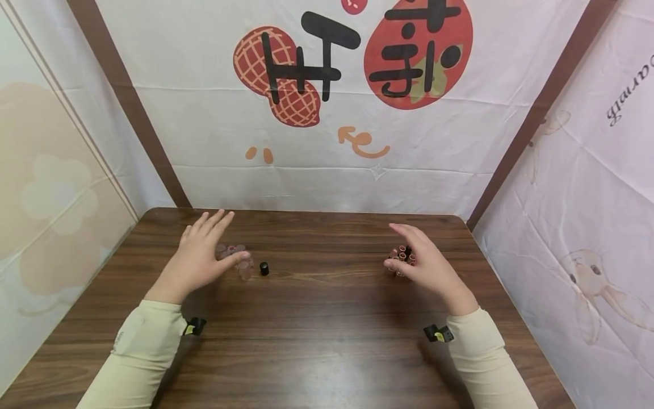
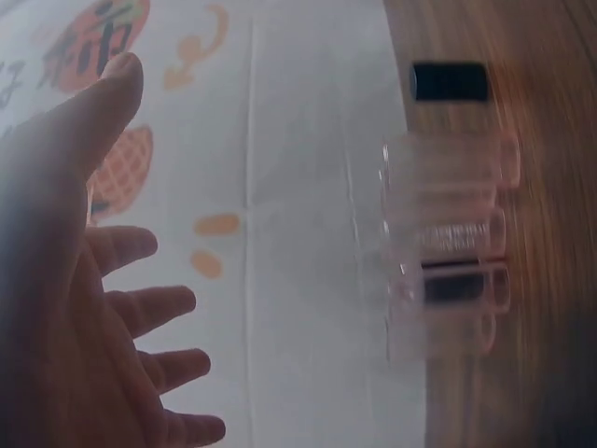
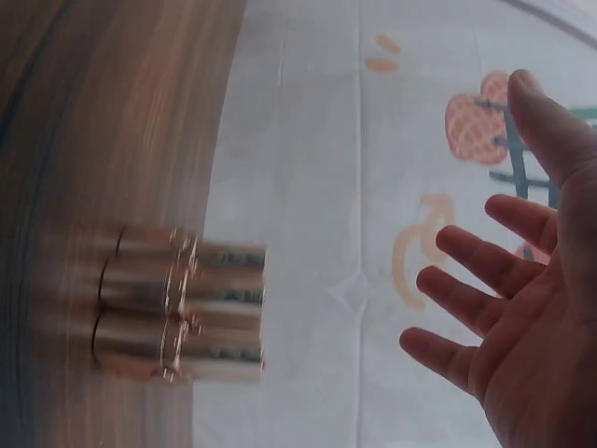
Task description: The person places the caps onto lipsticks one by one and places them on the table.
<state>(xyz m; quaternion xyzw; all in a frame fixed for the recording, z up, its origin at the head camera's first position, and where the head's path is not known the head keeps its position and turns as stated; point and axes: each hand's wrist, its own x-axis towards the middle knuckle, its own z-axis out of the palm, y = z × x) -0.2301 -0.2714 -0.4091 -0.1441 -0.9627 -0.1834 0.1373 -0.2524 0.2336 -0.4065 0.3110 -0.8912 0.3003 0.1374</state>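
My left hand (image 1: pixel 196 261) hovers with spread fingers over the left of the table, holding nothing. By its thumb stands a cluster of clear pinkish cylinders (image 1: pixel 246 270); one of these (image 2: pixel 453 287) shows something dark in or behind it. Just right of the cluster is a small black cylinder (image 1: pixel 264 268), apart from the hand. On the other side my right hand (image 1: pixel 431 264) is held with thumb and fingers apart, grasping nothing. Beside it several shiny rose-gold tubes (image 3: pixel 182 303) stand upright in a tight group, partly hidden by the hand in the head view.
The brown wood-grain table (image 1: pixel 327 324) ends at a white printed cloth (image 1: pixel 327 187) hanging behind it. More cloth hangs along the left and right sides. A black strap end (image 1: pixel 194 326) sticks out at the left wrist, another (image 1: pixel 438 333) at the right.
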